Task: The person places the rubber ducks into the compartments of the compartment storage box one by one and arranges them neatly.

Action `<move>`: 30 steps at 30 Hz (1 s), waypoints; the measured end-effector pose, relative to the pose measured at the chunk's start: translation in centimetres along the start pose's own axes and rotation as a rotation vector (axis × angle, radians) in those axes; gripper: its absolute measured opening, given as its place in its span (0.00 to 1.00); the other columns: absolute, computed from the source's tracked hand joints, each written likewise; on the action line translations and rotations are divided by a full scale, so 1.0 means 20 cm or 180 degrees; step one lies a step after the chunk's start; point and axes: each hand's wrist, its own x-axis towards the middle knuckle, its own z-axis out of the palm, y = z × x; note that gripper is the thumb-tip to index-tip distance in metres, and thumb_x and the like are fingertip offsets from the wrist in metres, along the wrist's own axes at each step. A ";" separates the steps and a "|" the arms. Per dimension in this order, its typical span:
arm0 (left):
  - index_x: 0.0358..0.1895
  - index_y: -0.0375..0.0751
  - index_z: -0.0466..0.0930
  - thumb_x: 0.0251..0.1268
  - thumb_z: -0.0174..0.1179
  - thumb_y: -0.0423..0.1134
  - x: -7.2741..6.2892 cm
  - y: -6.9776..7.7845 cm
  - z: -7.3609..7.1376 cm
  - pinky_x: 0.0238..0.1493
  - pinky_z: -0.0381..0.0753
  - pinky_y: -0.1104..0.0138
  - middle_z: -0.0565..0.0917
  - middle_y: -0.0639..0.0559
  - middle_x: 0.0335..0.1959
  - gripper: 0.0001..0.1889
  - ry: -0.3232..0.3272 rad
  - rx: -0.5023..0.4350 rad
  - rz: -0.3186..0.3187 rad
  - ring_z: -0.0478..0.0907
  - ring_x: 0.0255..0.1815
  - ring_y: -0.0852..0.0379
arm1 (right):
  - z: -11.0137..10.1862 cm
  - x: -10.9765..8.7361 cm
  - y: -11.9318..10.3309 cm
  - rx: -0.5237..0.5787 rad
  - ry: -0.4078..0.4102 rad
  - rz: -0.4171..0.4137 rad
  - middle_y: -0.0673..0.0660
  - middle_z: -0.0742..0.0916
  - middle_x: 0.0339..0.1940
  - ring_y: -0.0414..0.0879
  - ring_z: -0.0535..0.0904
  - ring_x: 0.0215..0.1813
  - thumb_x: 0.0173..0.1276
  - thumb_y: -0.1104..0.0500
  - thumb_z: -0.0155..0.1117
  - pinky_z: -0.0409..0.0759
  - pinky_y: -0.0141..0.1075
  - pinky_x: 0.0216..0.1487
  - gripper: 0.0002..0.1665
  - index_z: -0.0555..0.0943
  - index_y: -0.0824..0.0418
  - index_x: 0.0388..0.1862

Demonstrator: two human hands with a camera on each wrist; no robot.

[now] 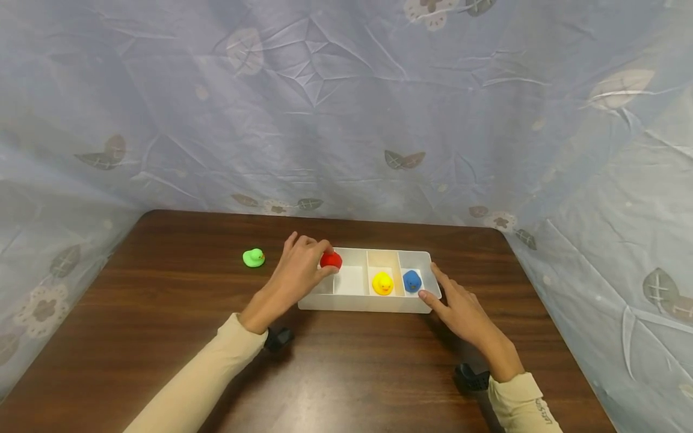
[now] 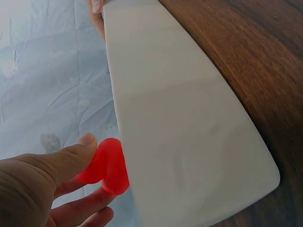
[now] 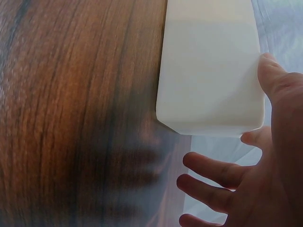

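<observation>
My left hand (image 1: pixel 296 269) pinches a red rubber duck (image 2: pixel 110 165) between thumb and fingers, above the left part of a white divided box (image 1: pixel 364 303). That hand partly covers the duck and the box's leftmost compartment. At the box's right end, my right hand (image 1: pixel 464 314) touches the corner, thumb at the rim and index finger along the end wall. Its other fingers are spread and nearly straight in the right wrist view. A yellow rubber duck (image 1: pixel 382 283) and, in the rightmost compartment, a blue rubber duck (image 1: pixel 412 281) sit side by side in the box, a divider between them.
Left of the box, a green rubber duck (image 1: pixel 254 258) stands on the dark wooden table (image 1: pixel 346 367). Pale patterned fabric (image 1: pixel 346 120) hangs behind the table and along its sides. Each wrist carries a black device.
</observation>
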 end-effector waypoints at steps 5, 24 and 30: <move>0.53 0.43 0.85 0.64 0.76 0.48 0.01 0.02 0.02 0.84 0.55 0.33 0.93 0.48 0.47 0.20 -0.0059 0.0017 0.0063 0.80 0.67 0.39 | 0.00 0.00 0.00 0.0025 -0.0015 0.0010 0.72 0.66 0.85 0.75 0.65 0.82 0.84 0.32 0.49 0.58 0.79 0.76 0.50 0.47 0.55 0.91; 0.54 0.43 0.85 0.66 0.76 0.47 0.05 0.10 0.08 0.85 0.55 0.33 0.92 0.48 0.47 0.19 -0.0169 -0.0035 0.0180 0.80 0.65 0.40 | 0.00 0.00 0.00 0.0015 -0.0011 0.0031 0.71 0.65 0.86 0.76 0.64 0.82 0.84 0.32 0.49 0.57 0.79 0.76 0.50 0.48 0.56 0.90; 0.54 0.44 0.86 0.65 0.77 0.46 0.05 0.11 0.10 0.84 0.55 0.32 0.93 0.47 0.48 0.19 -0.0175 -0.0060 0.0214 0.80 0.64 0.40 | 0.01 0.00 0.01 0.0010 0.0001 0.0022 0.71 0.65 0.86 0.74 0.65 0.82 0.84 0.32 0.49 0.58 0.79 0.76 0.50 0.48 0.56 0.90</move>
